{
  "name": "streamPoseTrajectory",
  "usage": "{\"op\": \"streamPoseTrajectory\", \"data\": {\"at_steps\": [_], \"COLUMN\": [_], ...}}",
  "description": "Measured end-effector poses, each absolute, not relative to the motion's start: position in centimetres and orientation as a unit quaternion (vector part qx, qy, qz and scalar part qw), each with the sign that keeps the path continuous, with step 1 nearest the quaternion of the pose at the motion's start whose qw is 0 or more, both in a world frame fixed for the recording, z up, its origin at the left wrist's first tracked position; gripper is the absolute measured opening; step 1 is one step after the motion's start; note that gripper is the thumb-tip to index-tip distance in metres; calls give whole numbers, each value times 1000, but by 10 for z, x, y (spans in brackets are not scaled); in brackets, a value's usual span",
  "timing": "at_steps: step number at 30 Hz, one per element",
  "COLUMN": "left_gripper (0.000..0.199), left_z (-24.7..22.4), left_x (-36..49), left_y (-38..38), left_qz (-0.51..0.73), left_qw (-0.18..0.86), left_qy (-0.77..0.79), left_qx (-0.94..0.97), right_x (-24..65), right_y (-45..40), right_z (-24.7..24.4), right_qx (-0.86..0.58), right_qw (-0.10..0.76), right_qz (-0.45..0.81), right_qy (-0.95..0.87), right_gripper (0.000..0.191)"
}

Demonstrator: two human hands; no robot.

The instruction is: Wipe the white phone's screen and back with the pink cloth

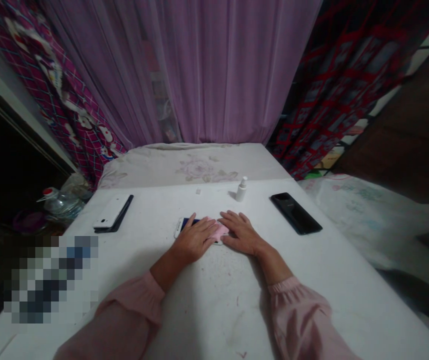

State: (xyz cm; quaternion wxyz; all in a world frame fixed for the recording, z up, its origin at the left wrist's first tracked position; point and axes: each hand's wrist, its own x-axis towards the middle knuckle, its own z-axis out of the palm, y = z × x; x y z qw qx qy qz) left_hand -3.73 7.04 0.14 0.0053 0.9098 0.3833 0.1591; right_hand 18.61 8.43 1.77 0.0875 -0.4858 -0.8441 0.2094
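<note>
A white phone (178, 227) lies flat on the table, partly covered by a pink cloth (221, 232) and my hands. Across the phone and cloth rests my left hand (192, 242), its fingers stretched out and the thumb side toward me. My right hand (242, 235) lies palm down at the cloth's right side, fingers extended, fingertips touching the cloth or the phone's end. Most of the phone's screen is hidden. Beyond my right hand stands a small white spray bottle (241, 191), upright and apart from it.
On the left, a white phone back (111, 212) sits over a dark phone or case (123, 220). A black phone (296, 213) lies at the right. A small pale square (198, 191) is farther back. The white-covered table (222, 305) meets purple curtains (229, 75); a plastic bottle (62, 204) is left.
</note>
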Motion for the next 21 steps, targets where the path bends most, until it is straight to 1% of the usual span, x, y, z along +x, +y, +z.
{"op": "streamPoseTrajectory", "data": {"at_steps": [5, 9, 14, 16, 19, 21], "left_gripper": [42, 46, 47, 47, 46, 45], "left_z": [5, 11, 13, 13, 11, 9], "left_x": [-50, -55, -56, -57, -57, -56], "left_y": [47, 31, 30, 31, 34, 38], "left_qz": [169, 142, 127, 131, 140, 145], "left_qw": [-3, -4, 1, 1, -3, -6], "left_qy": [376, 384, 381, 378, 374, 370], "left_qx": [911, 912, 916, 916, 917, 918], "right_x": [186, 184, 183, 182, 178, 176], "right_y": [84, 83, 82, 81, 80, 79], "right_z": [24, 26, 24, 22, 20, 19], "right_qx": [-471, -480, -490, -490, -487, -488], "right_qw": [65, 53, 78, 95, 106, 106], "right_qz": [222, 212, 215, 213, 204, 198], "right_qy": [-851, -850, -841, -840, -843, -843], "right_gripper": [54, 54, 44, 46, 56, 57]}}
